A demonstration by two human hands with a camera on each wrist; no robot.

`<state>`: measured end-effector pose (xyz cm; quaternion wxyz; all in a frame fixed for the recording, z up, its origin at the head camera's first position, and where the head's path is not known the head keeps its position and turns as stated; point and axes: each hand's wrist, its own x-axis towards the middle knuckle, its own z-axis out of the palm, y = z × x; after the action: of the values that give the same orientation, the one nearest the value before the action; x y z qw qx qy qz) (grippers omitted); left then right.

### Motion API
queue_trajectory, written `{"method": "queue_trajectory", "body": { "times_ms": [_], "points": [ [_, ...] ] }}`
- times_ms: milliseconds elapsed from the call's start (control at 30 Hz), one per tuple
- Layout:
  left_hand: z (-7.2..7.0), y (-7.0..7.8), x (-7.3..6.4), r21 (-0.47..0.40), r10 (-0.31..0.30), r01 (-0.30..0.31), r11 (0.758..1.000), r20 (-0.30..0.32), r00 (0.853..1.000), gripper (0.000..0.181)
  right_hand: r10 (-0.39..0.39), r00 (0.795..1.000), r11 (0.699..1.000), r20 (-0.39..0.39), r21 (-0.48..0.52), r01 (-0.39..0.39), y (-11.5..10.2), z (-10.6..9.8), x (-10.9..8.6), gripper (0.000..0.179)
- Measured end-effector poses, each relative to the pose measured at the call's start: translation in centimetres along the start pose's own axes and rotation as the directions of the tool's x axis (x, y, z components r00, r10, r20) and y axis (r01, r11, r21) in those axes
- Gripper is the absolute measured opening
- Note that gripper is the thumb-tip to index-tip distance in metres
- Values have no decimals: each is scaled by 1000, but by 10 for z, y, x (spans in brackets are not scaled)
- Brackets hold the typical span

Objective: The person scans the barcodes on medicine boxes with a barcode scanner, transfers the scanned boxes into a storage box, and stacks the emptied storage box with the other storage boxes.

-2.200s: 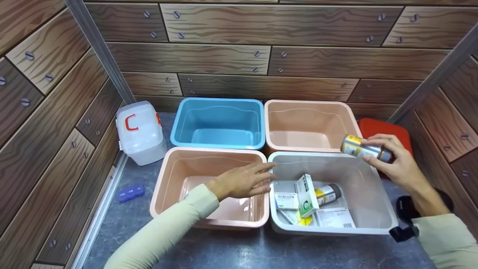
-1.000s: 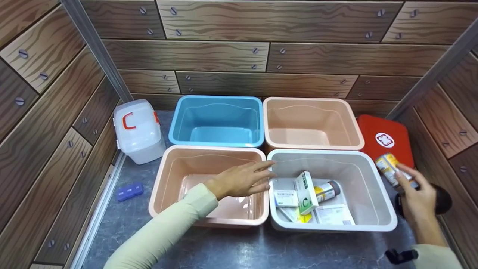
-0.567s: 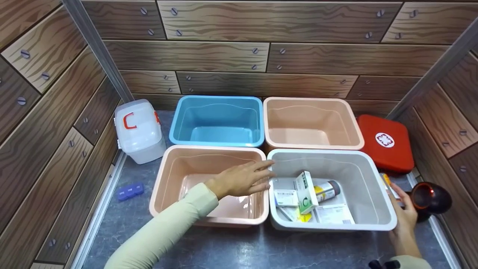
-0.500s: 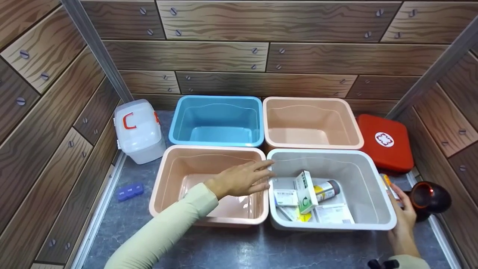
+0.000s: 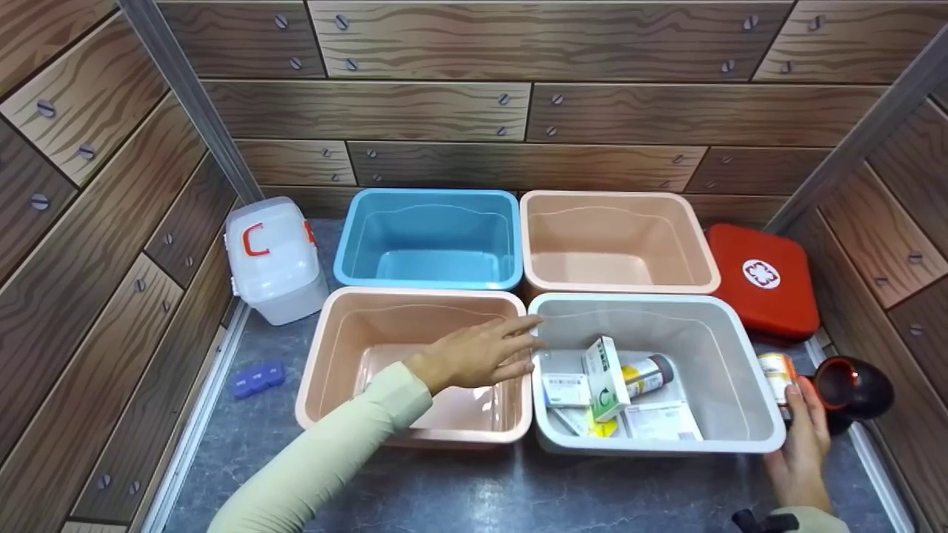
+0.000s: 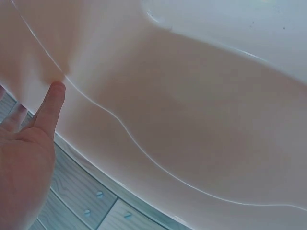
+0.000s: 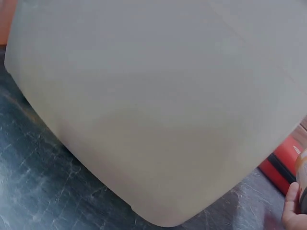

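Note:
My right hand (image 5: 800,437) grips a pill bottle (image 5: 778,376) with a white, yellow and orange label, just outside the right wall of the grey bin (image 5: 729,348). The bottle is near the glowing face of a black barcode scanner (image 5: 863,390); its lower part is hidden by the fingers. Only a sliver of that bottle (image 7: 302,173) shows in the right wrist view. My left hand (image 5: 478,355) lies with fingers outstretched over the front pink bin (image 5: 415,314), fingertips at the rim shared with the grey bin. It holds nothing.
Medicine boxes (image 5: 607,381) and a similar bottle (image 5: 648,376) lie in the grey bin. Behind stand a blue bin (image 5: 429,222) and a peach bin (image 5: 618,229). A red first-aid case (image 5: 770,289), white lidded box (image 5: 274,252) and purple pill organizer (image 5: 259,379) flank them.
My right hand has brought the bottle from above the grey bin down and right to beside the scanner, then turned it so more label shows. The left hand has stayed put.

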<state>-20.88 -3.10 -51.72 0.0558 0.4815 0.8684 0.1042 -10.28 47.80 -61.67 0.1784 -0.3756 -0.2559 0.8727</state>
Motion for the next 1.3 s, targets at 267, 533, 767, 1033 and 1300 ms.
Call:
{"method": "queue_trajectory", "body": {
  "times_ms": [267, 533, 767, 1033, 1300],
  "points": [
    [0, 0, 0, 16, 10, -10, 1000, -8, 1000, 50, 55, 998, 988, 3, 143, -55, 1, -7, 0, 34],
    [1, -1, 0, 9, 11, -11, 1000, 0, 1000, 51, 72, 997, 977, -21, 203, -66, 1, -7, 0, 37],
    [0, -1, 0, -7, 13, -13, 1000, 5, 1000, 51, -30, 1000, 998, -1, 55, 30, 1, 0, -3, 33],
    [0, -1, 0, -2, 13, -13, 1000, -4, 1000, 52, -312, 949, 897, 40, -316, 308, 1, 23, -13, 39],
    [1, 0, -1, 0, 10, -10, 1000, 5, 1000, 51, -372, 928, 851, 34, -386, 356, 2, 26, -15, 40]
  ]
}}
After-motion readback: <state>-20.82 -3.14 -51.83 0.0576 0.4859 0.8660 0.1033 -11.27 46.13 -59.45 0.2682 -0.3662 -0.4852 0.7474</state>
